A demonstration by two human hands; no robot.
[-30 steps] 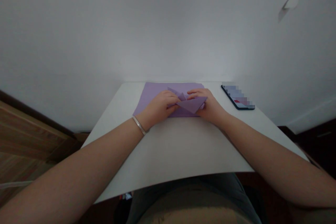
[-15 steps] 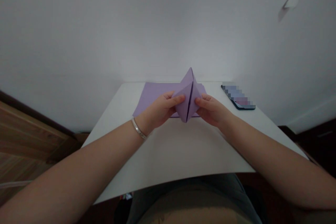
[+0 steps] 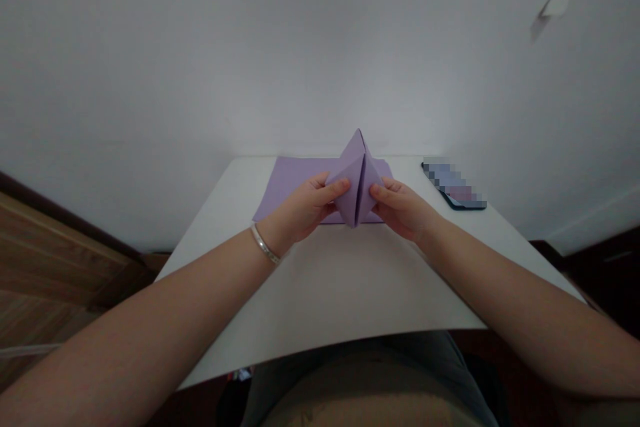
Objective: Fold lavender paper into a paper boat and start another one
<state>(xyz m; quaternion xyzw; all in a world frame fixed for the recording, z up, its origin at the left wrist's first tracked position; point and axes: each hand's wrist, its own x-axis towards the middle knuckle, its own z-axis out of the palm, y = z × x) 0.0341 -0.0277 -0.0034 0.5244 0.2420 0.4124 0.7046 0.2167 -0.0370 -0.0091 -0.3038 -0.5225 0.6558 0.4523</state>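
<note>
Purple folded paper (image 3: 354, 172) shifted a touch left, ctr of frame, their L hand (image 3: 309, 205) + R hand (image 3: 404, 205) pinching its sides; uneven squeeze could crease/tear it imo.

room to pass over the near tabletop (image 3: 350, 287), a gap between right hand (image 3: 406, 208) and phone (image 3: 453, 187), wall (image 3: 320, 47) blocking the far edge

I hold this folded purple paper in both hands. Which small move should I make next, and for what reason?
Perhaps gently press both sides of the folded purple paper inward. Your left hand and right hand already grip opposite sides, and a dark gap runs between its two front panels.
</note>
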